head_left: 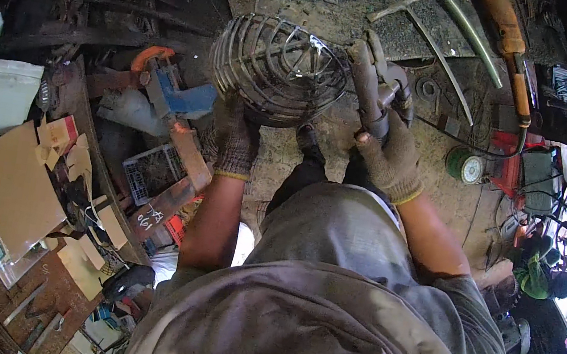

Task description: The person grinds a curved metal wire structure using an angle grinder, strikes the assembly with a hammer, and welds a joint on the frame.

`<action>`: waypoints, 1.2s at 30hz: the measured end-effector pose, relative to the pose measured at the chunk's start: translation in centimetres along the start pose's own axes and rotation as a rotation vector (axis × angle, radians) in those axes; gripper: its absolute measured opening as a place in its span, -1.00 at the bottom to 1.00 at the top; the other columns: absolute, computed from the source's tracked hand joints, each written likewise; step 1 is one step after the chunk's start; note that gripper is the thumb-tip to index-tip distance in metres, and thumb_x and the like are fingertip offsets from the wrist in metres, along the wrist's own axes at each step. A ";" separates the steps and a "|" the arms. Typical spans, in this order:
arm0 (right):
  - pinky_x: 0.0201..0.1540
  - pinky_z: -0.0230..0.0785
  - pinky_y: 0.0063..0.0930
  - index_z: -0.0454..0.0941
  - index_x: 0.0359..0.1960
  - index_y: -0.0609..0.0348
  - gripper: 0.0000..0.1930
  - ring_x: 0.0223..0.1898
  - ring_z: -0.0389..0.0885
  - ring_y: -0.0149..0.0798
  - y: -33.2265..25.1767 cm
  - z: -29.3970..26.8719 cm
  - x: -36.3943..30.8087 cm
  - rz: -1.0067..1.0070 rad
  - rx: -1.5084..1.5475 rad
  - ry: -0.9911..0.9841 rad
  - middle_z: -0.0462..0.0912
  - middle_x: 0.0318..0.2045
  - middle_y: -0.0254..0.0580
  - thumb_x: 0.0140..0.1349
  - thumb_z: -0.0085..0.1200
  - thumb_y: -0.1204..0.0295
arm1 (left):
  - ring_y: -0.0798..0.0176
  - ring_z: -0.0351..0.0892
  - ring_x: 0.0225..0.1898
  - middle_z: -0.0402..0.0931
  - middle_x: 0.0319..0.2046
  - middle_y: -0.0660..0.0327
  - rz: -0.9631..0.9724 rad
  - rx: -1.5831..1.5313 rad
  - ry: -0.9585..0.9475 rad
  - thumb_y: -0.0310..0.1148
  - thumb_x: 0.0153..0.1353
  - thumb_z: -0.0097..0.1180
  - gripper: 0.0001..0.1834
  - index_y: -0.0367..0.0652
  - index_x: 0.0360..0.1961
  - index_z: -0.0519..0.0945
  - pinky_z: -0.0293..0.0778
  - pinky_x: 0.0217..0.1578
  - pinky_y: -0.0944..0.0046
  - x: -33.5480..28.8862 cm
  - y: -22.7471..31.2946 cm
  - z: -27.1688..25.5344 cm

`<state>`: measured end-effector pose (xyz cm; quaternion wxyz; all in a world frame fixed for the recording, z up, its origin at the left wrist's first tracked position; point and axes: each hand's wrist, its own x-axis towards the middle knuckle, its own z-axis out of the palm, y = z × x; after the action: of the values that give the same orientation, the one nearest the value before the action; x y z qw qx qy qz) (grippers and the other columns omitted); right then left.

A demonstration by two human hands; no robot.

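A round cage of bent metal bars [278,66], like an open basket, is held up in front of me. My left hand [236,139], in a brown knitted glove, is closed on its lower left rim. In my gloved right hand [397,163] is a dark, thick metal tool with branching arms [369,87]. Its upper end is beside the right side of the cage; whether the two touch I cannot tell. A bright glint shows on the bars near the cage's top right.
At left, a blue and orange clamp-like metal piece [188,100] stands by a rusty beam. Cardboard [2,194] covers the bench at far left. Curved metal strips [460,27] and a wooden-handled tool [506,23] lie ahead right. A green round can [463,165] stands on the floor at right.
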<state>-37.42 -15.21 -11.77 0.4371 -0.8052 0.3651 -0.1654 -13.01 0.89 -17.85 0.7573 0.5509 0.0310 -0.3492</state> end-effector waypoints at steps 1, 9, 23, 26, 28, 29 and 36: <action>-0.01 0.42 -0.20 0.46 0.12 0.31 -0.32 -0.13 0.63 0.04 0.2 0.1 0.0 -0.011 0.001 -0.001 0.65 -0.21 0.08 0.24 0.18 -0.08 | 0.03 0.25 0.38 0.26 0.38 0.12 0.021 0.001 -0.012 -0.01 0.44 -0.06 -0.41 -0.04 0.38 0.28 0.21 0.37 -0.06 0.0 0.0 0.0; -0.04 0.42 -0.25 0.47 0.11 0.30 -0.36 -0.18 0.61 -0.07 0.9 0.6 0.4 -0.082 0.055 -0.021 0.65 -0.23 -0.03 0.24 0.20 -0.03 | 0.07 0.30 0.35 0.30 0.34 0.16 -0.032 0.012 0.039 -0.05 0.42 0.02 -0.42 -0.02 0.37 0.29 0.28 0.33 -0.03 -0.5 0.4 1.1; -0.01 0.45 -0.04 0.42 0.21 0.25 -0.36 -0.07 0.61 0.18 0.9 0.6 0.5 -0.172 -0.159 -0.098 0.64 -0.13 0.16 0.25 0.13 0.01 | 0.06 0.44 0.18 0.42 0.15 0.03 0.216 0.396 -0.040 -0.19 0.44 0.00 -0.54 -0.18 0.26 0.37 0.41 0.17 0.07 -0.3 0.4 0.2; -0.06 0.43 -0.14 0.46 0.07 0.27 -0.33 -0.12 0.62 0.20 -1.7 -0.3 0.4 0.064 0.039 -0.035 0.63 -0.21 0.17 0.21 0.20 -0.10 | 0.08 0.47 0.17 0.44 0.16 0.07 0.316 0.714 -0.113 -0.14 0.43 -0.03 -0.52 -0.18 0.24 0.40 0.43 0.16 0.05 1.6 -0.8 -2.9; -0.07 0.43 -0.14 0.45 0.10 0.28 -0.32 -0.13 0.63 0.16 -1.0 -0.2 0.3 0.036 0.060 -0.048 0.63 -0.22 0.13 0.22 0.18 -0.11 | 0.09 0.47 0.18 0.43 0.20 0.13 0.173 0.585 -0.127 -0.07 0.41 -0.04 -0.48 -0.15 0.26 0.38 0.42 0.18 0.02 2.2 -1.6 -4.3; -0.07 0.43 -0.15 0.44 0.12 0.28 -0.31 -0.14 0.63 0.14 -0.6 -0.1 0.3 0.027 0.069 -0.051 0.63 -0.22 0.11 0.23 0.17 -0.11 | 0.08 0.45 0.20 0.42 0.22 0.12 0.099 0.377 -0.100 -0.05 0.41 -0.02 -0.46 -0.14 0.28 0.37 0.41 0.20 0.00 1.6 -1.1 -2.8; -0.18 0.41 -0.46 0.41 0.19 0.32 -0.34 -0.27 0.52 -0.40 -2.3 -1.0 0.4 0.346 0.806 -0.244 0.58 -0.29 -0.23 0.31 0.13 -0.03 | 0.04 0.36 0.31 0.36 0.29 0.10 0.022 -0.008 0.017 -0.06 0.43 -0.01 -0.44 -0.08 0.35 0.31 0.32 0.31 -0.02 0.0 0.1 0.0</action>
<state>-36.69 -15.21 -9.32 0.7765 -0.5116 0.3468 -0.1229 -12.97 0.92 -17.76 0.7631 0.5510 0.0329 -0.3361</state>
